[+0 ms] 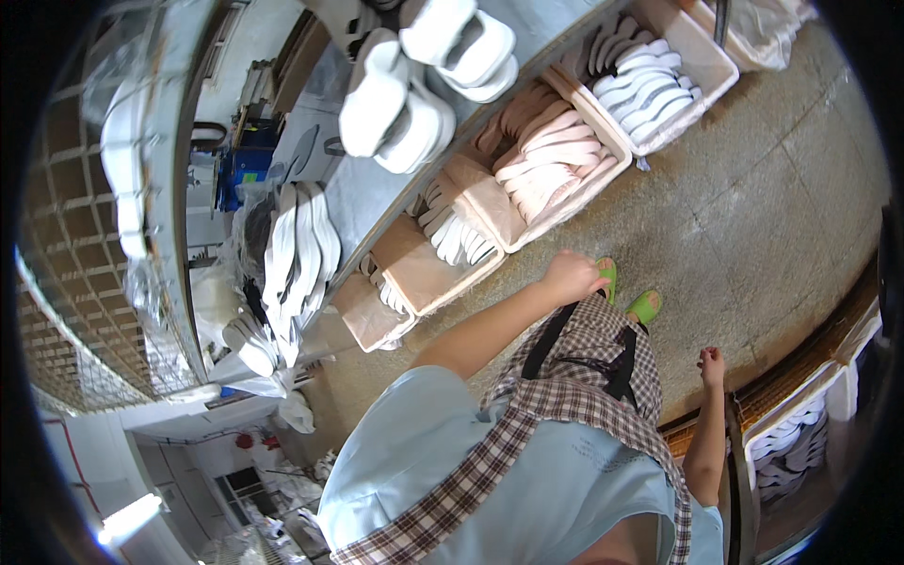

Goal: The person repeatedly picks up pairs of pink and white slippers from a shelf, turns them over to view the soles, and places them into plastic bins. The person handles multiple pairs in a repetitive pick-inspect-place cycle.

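Note:
My left hand [573, 276] is held out in front of my body, its back toward the view and its fingers curled in. Nothing sticks out of it; the palm side is hidden. Nearest to it in the picture is a crate [443, 294] of white shoe soles [456, 235] below the bench edge. At my right side hangs my right hand [712, 365], apart from everything, fingers bent closed with no object showing. I wear a checked apron [565, 400] with dark straps over a light blue shirt, and green slippers [646, 306].
Several crates line the bench; one holds pink soles [556, 165], another white soles [645, 89]. On the grey bench [363, 202] lie stacked white soles [400, 108]. A wire-mesh rack [80, 282] stands at left. Another sole-filled crate [843, 395] is at right, across the stone floor [744, 217].

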Motion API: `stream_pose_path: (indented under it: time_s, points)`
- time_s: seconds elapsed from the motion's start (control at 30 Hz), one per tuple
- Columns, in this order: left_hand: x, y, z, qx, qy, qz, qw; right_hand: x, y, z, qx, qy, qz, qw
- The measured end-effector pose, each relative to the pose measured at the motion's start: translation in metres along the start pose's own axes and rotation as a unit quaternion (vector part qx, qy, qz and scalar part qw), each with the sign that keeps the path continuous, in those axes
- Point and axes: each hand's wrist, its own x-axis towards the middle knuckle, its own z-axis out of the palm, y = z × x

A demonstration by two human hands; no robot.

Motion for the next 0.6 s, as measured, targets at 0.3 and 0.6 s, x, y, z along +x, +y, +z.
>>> stream_pose_path:
  time_s: [0.3, 0.6]
  points:
    - [-0.072, 0.010, -0.089, -0.114, 0.298, 0.052, 0.946, -0.017, 0.000, -0.022, -0.159, 0.008, 0.026, 0.987]
    - [-0.155, -0.124, -0.254, -0.326, 0.723, 0.006, 0.609, -0.027, -0.094, 0.017, -0.186, 0.022, 0.010, 0.982]
